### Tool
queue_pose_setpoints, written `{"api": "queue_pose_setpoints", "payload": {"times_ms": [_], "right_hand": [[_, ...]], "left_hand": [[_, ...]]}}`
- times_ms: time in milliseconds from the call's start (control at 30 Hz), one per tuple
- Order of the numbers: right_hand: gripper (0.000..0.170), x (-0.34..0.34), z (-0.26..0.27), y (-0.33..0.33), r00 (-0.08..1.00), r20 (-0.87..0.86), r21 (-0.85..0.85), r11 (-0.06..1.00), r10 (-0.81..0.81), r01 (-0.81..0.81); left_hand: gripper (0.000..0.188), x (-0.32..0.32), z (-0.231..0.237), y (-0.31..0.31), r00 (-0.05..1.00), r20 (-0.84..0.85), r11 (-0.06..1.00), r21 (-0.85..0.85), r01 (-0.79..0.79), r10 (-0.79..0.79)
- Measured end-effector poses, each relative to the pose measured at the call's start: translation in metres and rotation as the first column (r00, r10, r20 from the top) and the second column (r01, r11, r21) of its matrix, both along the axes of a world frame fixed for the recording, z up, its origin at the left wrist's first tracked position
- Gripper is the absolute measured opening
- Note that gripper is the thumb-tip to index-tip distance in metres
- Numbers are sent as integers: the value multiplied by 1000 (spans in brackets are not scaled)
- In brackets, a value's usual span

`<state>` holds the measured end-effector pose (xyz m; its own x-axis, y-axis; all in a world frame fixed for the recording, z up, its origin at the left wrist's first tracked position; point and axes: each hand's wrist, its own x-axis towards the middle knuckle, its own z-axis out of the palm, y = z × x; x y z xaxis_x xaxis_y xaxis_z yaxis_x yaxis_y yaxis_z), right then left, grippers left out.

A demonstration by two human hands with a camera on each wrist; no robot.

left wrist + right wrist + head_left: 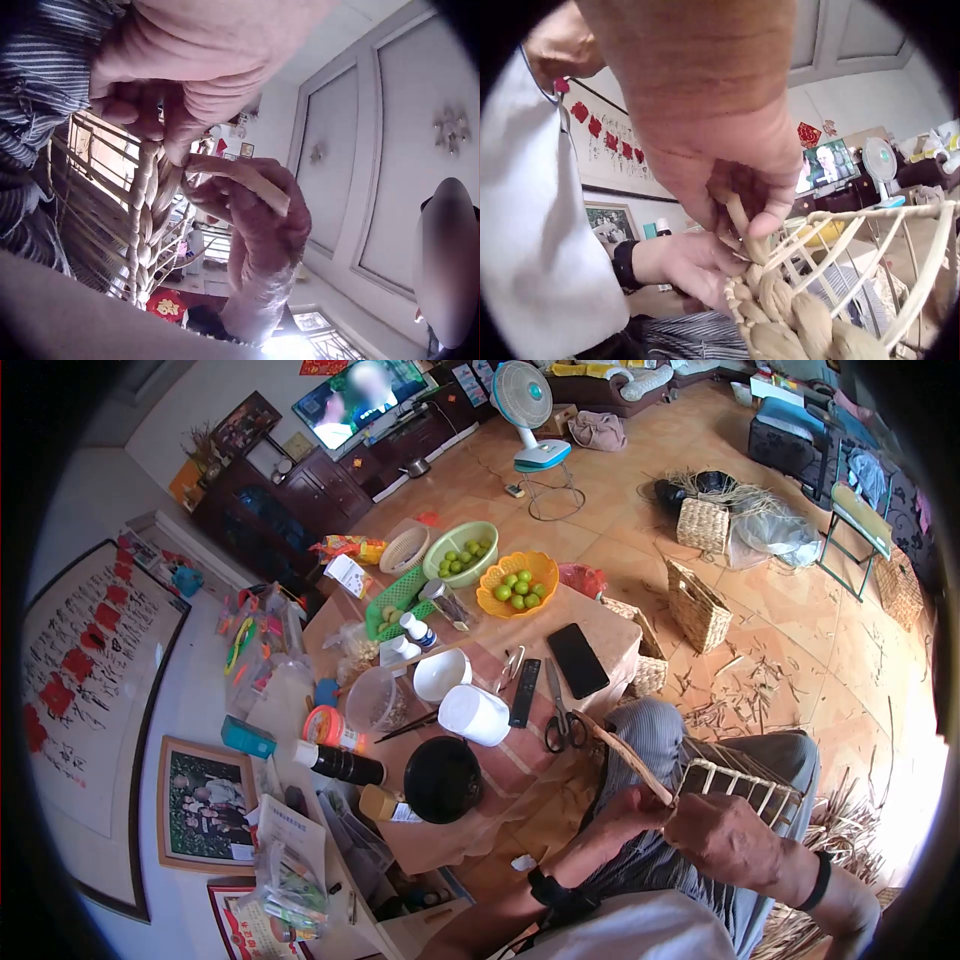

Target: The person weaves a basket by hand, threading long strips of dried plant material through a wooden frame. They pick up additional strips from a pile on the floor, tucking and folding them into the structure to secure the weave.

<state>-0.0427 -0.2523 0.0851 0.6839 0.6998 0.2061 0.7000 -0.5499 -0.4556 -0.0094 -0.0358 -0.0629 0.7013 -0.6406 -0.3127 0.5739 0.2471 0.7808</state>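
the pale flat strip (632, 760) stands out of the braided rim of a half-woven basket (778, 304) on the person's lap. in the head view its long axis slants from the fingers up and left, away from the body, the free end pointing toward the table (612, 635) and its scissors (560, 710). the right hand (725, 842) grasps the strip near its root, pinched between thumb and fingers; the left hand (628, 815) grips the braid just beside it, fingers curled. both are close to the root, the right the nearer in the right wrist view. the basket's bare ribs run off beyond the right hand.

the exact spot where strip enters braid is covered by fingers, the left fingertips are partly hidden, and the basket's far end is cut off in the right wrist view.
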Motion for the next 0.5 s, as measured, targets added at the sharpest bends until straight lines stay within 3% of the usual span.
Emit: {"api": "queue_pose_setpoints", "payload": {"times_ms": [100,167,267,300,400,433,500], "right_hand": [[14,-21,42,7,998,62,-340,940,15,6],[21,-38,75,9,996,94,-553,832,12,42],[23,-50,99,-6,977,208,-380,918,-37,116],[29,-63,86,-8,933,302,-400,863,-194,309],[38,-41,70,-10,905,173,-233,876,-389,421],[49,-33,64,-10,931,-5,-217,909,-365,355],[46,-26,36,2,919,-47,-146,913,-391,381]], "left_hand": [[28,3,-35,1,999,37,998,-49,42,-40],[22,2,-18,0,1000,0,998,-56,22,-22],[18,1,-15,-1,1000,-1,1000,-21,2,-2],[18,1,-15,-1,1000,9,1000,-1,-5,5],[20,1,7,-2,1000,-17,1000,29,-12,13],[21,2,6,-4,1000,5,1000,11,4,-4],[23,3,0,-5,998,47,999,-21,35,-34]]}}
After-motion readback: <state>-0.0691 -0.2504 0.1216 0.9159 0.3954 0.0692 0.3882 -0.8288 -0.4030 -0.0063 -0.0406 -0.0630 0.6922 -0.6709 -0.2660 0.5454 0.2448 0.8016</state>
